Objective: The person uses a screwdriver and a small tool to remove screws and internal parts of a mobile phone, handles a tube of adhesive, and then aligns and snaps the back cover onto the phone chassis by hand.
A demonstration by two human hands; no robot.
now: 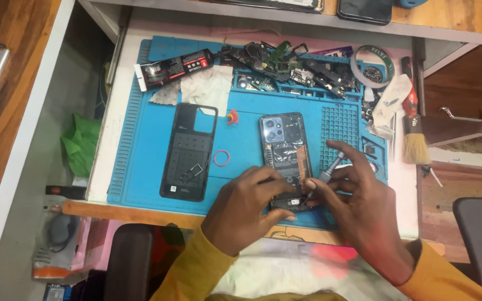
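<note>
Both hands (246, 209) (358, 206) on opened phone (284, 153), right gripping screwdriver (329, 168)

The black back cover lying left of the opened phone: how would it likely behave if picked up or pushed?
The back cover looks like a thin, hollow shell, so probably light and slightly flexible. Lying flat on the blue mat, it should slide, not roll or tip.

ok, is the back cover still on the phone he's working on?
No: the back cover lies apart on the mat, left of the opened phone, whose insides show under the screwdriver.
</note>
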